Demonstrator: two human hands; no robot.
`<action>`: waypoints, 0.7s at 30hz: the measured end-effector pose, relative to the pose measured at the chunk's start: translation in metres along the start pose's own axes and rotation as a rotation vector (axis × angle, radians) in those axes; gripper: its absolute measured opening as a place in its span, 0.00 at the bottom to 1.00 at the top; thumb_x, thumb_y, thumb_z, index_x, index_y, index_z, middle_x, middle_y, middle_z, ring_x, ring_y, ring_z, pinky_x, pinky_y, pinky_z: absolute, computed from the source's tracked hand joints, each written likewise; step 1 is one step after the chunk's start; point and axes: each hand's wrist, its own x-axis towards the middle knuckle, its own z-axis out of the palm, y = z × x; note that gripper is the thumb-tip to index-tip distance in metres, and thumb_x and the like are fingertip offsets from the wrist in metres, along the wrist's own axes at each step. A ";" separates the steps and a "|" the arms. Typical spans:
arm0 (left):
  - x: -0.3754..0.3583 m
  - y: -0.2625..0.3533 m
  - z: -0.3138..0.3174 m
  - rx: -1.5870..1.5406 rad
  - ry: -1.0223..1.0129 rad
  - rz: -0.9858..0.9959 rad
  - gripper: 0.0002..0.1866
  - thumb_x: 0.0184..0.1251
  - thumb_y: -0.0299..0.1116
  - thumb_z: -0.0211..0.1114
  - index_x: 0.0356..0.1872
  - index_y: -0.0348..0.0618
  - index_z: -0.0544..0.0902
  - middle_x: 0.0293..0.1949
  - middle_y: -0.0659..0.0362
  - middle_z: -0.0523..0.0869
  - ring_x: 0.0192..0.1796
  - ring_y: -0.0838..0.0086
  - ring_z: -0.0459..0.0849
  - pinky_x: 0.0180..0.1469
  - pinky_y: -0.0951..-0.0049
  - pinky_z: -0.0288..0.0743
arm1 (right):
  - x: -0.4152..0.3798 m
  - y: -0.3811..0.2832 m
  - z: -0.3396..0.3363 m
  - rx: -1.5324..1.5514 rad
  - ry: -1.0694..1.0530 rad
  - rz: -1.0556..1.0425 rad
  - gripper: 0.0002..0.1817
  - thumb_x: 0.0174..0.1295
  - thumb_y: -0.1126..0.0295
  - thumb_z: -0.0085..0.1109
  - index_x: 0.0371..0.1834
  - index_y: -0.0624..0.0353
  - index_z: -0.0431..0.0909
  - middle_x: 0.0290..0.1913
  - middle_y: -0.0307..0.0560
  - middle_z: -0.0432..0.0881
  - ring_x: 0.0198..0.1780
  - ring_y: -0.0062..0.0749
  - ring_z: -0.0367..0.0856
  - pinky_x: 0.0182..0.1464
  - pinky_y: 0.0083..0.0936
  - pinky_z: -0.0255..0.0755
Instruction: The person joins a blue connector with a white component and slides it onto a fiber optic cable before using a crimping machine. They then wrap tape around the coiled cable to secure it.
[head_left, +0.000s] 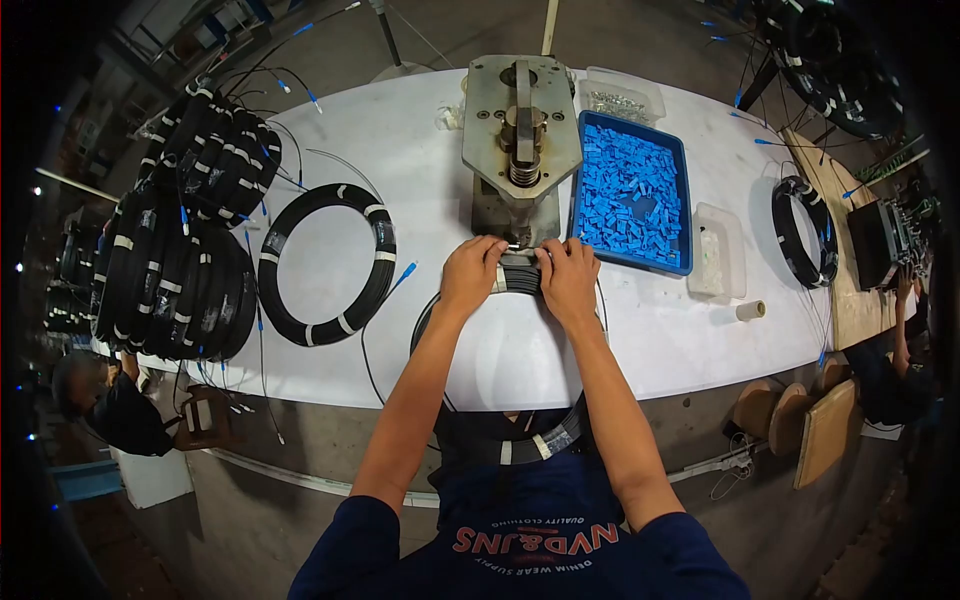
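Note:
A metal press [500, 110] with a spring-loaded ram stands on the white table in front of me. My left hand [473, 275] and my right hand [569, 282] meet at its base, one on each side, with fingers pinched together. Between the fingertips shows a small shiny piece [514, 246]; whatever else they grip is hidden. A taped coil of black cable [524, 279] lies just below my hands and reaches past the table's front edge toward my lap. Right beside my right hand sits a blue tray [688, 215] full of small blue connector parts [630, 185].
Another coil [376, 270] lies to the left, near a blue-tipped cable end [405, 273]. Stacked coils [170, 270] fill the far left. Clear plastic boxes [718, 250], a small roll [750, 311] and a coil [779, 235] are on the right. People work at both sides.

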 end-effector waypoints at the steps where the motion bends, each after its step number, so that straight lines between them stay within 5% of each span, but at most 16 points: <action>1: 0.003 0.000 0.002 -0.001 0.004 0.002 0.14 0.74 0.40 0.58 0.38 0.39 0.85 0.36 0.49 0.86 0.40 0.50 0.83 0.43 0.55 0.76 | 0.001 0.000 0.000 0.005 0.008 0.015 0.08 0.69 0.61 0.57 0.42 0.51 0.81 0.39 0.47 0.73 0.46 0.45 0.70 0.51 0.43 0.63; 21: 0.010 0.003 0.016 0.152 0.031 -0.116 0.18 0.77 0.42 0.50 0.40 0.37 0.83 0.39 0.45 0.87 0.43 0.45 0.84 0.46 0.52 0.76 | 0.005 -0.002 0.006 -0.138 0.037 0.125 0.09 0.69 0.60 0.56 0.43 0.49 0.81 0.44 0.47 0.75 0.55 0.48 0.67 0.59 0.55 0.56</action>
